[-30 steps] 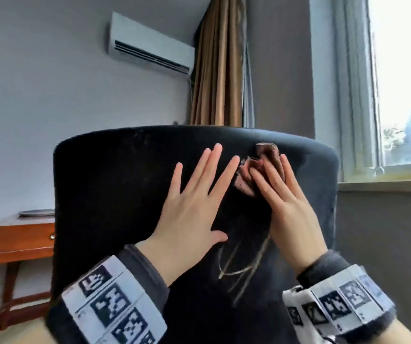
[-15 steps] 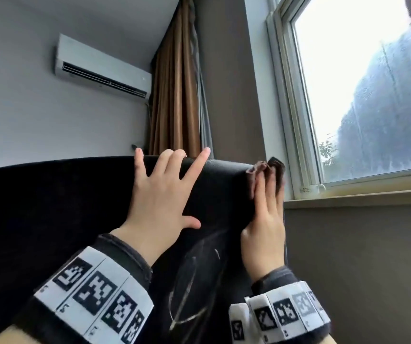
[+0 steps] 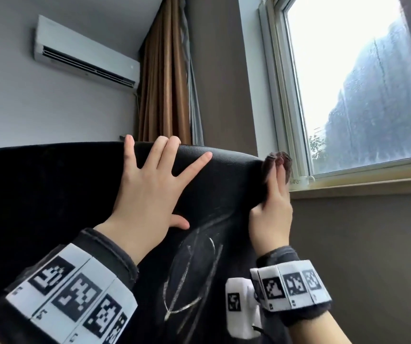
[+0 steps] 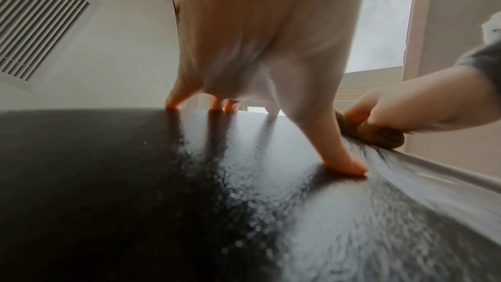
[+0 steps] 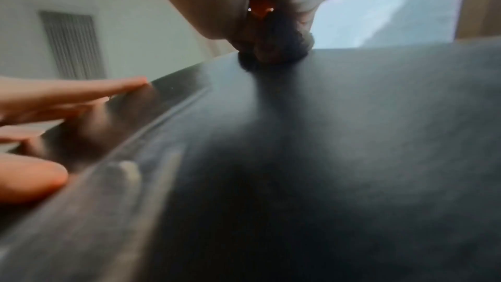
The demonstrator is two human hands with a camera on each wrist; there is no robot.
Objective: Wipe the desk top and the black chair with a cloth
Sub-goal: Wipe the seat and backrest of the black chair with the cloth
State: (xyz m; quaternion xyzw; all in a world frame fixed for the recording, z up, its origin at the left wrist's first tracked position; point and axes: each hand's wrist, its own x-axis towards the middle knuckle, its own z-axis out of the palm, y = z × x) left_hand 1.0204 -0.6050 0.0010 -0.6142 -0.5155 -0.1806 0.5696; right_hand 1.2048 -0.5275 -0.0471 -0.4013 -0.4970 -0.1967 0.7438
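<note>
Brown crumpled cloth (image 3: 277,161) pinched under R hand (image 3: 271,217) fingers at top right corner of black leather chair back (image 3: 50,194), L hand (image 3: 147,192) flat, fingers spread, on its top edge, window (image 3: 358,83) beyond.

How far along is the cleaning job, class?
Done: cannot tell; no desk shows. In hand: the right hand presses the cloth on the chair's top right corner, and the left hand lies flat on its back. Left: pale marks low on the back remain unwiped.
</note>
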